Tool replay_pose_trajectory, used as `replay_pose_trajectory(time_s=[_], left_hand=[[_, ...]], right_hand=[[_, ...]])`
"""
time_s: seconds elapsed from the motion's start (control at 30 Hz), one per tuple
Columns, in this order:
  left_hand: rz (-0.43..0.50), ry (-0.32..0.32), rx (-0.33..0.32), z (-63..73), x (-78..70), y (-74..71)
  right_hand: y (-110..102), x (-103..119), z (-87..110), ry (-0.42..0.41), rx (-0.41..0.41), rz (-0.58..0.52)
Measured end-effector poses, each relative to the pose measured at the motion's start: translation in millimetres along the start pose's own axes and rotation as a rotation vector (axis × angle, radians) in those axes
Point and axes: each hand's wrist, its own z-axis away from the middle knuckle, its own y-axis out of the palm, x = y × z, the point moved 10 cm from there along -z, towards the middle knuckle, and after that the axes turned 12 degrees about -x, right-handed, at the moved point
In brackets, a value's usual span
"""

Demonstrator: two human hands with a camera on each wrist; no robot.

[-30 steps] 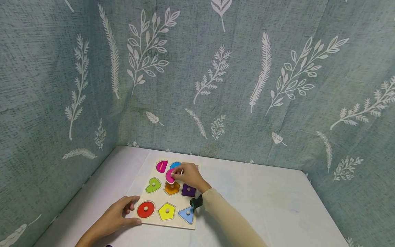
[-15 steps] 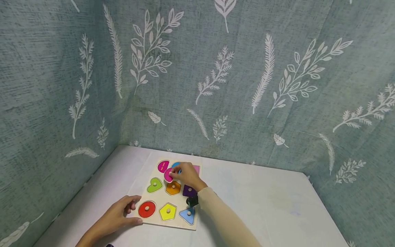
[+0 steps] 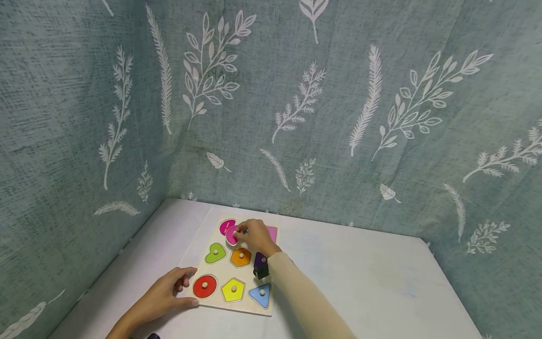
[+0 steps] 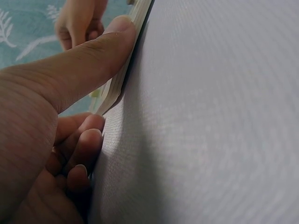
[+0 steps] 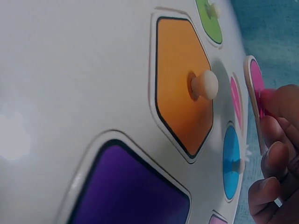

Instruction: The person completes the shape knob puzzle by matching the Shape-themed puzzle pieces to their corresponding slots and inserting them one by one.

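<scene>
A wooden knob puzzle board [image 3: 220, 270] lies on the table. My right hand [image 3: 256, 235] pinches a pink half-round puzzle piece [image 5: 255, 74] by its knob, raised over the board's far left part. In the head view the piece overlaps the lower part of the pink half-round recess [image 3: 226, 226]. My left hand [image 3: 167, 292] rests at the board's near left corner, thumb [image 4: 110, 44] straight along the edge and the other fingers [image 4: 86, 144] loosely bent beside it.
Other knobbed pieces sit in their recesses: a green heart [image 3: 215, 253], an orange hexagon [image 3: 240, 257], a red circle [image 3: 205, 286], a yellow pentagon [image 3: 233, 290] and a light blue triangle [image 3: 261, 296]. The white table [image 3: 351, 278] meets a leaf-patterned cloth wall [image 3: 330, 188] behind.
My right hand has carried the pink piece from above the orange hexagon toward the far left, close to the pink recess. The left hand stays at the board's corner; the head view shifts slightly.
</scene>
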Motion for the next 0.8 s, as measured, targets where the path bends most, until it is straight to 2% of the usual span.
replay_pose_trajectory(time_s=[0.23, 0.5, 0.8], left_hand=[[0.019, 0.049, -0.002, -2.4, -2.5, -1.8], [0.054, 0.052, 0.031, 10.1, 4.8, 3.4], [0.044, 0.081, 0.008, 2.7, -0.6, -0.4]], right_hand=[[0, -2, -7.2, 0.010, -0.025, 0.021], [18, -2, -1.3, 0.000, -0.003, 0.048], [16, 7, -14.3, 0.000, 0.006, 0.074]])
